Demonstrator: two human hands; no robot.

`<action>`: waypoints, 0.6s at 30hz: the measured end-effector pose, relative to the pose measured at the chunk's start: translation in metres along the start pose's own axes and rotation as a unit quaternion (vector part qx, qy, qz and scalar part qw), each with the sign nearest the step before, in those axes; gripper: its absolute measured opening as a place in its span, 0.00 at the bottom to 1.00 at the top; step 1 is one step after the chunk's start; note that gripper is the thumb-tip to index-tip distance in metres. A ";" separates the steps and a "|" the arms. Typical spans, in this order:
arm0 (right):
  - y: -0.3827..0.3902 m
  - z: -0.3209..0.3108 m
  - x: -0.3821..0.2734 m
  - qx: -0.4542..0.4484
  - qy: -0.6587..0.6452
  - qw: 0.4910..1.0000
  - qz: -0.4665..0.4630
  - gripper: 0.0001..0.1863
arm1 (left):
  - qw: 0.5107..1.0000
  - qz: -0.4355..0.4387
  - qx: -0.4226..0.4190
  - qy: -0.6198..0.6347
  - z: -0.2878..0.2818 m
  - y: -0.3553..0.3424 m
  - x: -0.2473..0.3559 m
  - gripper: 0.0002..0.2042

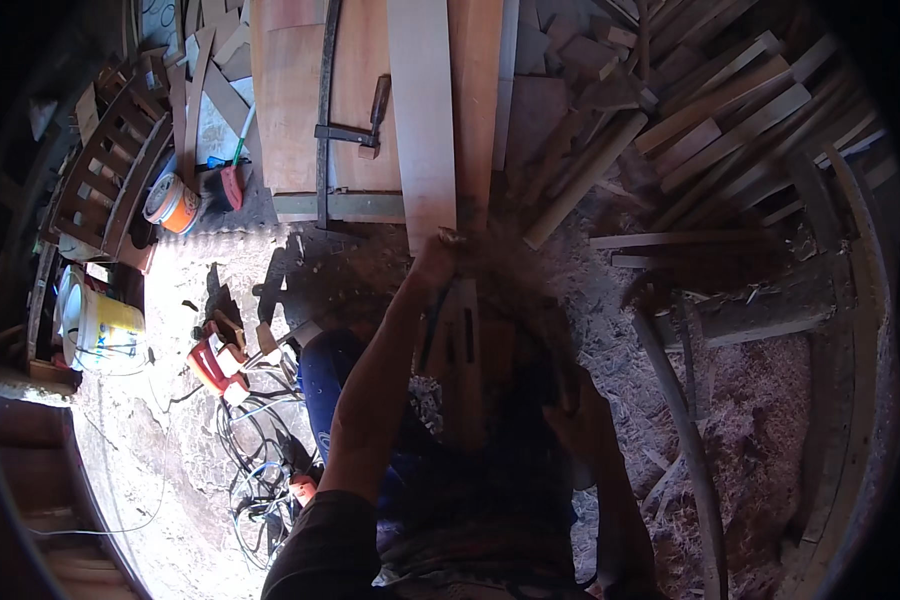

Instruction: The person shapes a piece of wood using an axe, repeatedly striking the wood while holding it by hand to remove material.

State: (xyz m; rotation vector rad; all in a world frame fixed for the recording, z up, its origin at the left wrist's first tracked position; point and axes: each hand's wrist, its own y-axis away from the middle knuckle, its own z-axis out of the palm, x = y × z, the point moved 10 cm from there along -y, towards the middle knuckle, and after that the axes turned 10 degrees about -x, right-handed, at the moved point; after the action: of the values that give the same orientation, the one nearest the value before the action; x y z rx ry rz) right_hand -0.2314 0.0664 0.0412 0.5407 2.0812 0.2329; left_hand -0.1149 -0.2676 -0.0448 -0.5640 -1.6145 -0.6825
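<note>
A long pale board (pixel 422 110) lies over wider reddish-brown planks (pixel 360 170) and points toward me. My left hand (pixel 435 260) is closed at its near end, around something small and pale that I cannot make out. Lower right, my right hand (pixel 580 425) is curled around a dark, long tool (pixel 560 350), its kind lost in shadow and motion blur. The blur runs from this hand up toward the board's end. Between my legs stands a wooden piece with a dark slot (pixel 465 335). A bar clamp (pixel 327 120) with a wooden handle lies along the planks.
Wood offcuts (pixel 740 110) are heaped at the far right. Left are an orange-and-white bucket (pixel 173 205), a white-and-yellow bucket (pixel 110 330) and a slatted wooden frame (pixel 115 165). A red power tool (pixel 213 362) and tangled cables (pixel 260 450) lie on the floor. Shavings (pixel 740 440) cover the right side.
</note>
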 end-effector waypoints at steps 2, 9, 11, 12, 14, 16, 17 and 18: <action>0.003 0.004 0.023 -0.009 0.031 0.999 -0.003 0.37 | 0.989 0.074 0.035 0.120 -0.010 0.028 0.046 0.10; 0.021 0.057 0.092 -0.092 0.185 0.977 0.049 0.36 | 0.786 0.161 -0.234 -0.550 0.093 0.126 0.080 0.13; 0.024 0.063 0.097 -0.083 0.177 0.980 0.027 0.34 | 0.742 0.114 -0.315 -0.580 0.111 0.149 0.029 0.12; 0.024 0.065 0.099 -0.079 0.182 0.980 0.023 0.33 | 0.736 0.086 -0.320 -0.590 0.115 0.155 0.007 0.11; 0.020 0.068 0.112 -0.083 0.171 0.980 0.062 0.32 | 0.726 0.035 -0.340 -0.597 0.123 0.160 -0.030 0.10; 0.015 0.068 0.119 -0.080 0.177 0.978 0.079 0.32 | 0.728 -0.009 -0.339 -0.596 0.124 0.157 -0.046 0.09; 0.012 0.069 0.121 -0.079 0.183 0.977 0.079 0.32 | 0.703 -0.006 -0.350 -0.619 0.125 0.155 -0.046 0.09; 0.010 0.069 0.122 -0.075 0.186 0.977 0.070 0.32 | 0.684 0.005 -0.338 -0.647 0.119 0.148 -0.037 0.08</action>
State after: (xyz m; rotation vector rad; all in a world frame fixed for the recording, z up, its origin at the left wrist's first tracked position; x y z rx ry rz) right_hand -0.2267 0.1287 -0.0846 0.5869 2.3608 0.6088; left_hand -0.0897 -0.0781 -0.0752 -1.9250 -2.6133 -0.9408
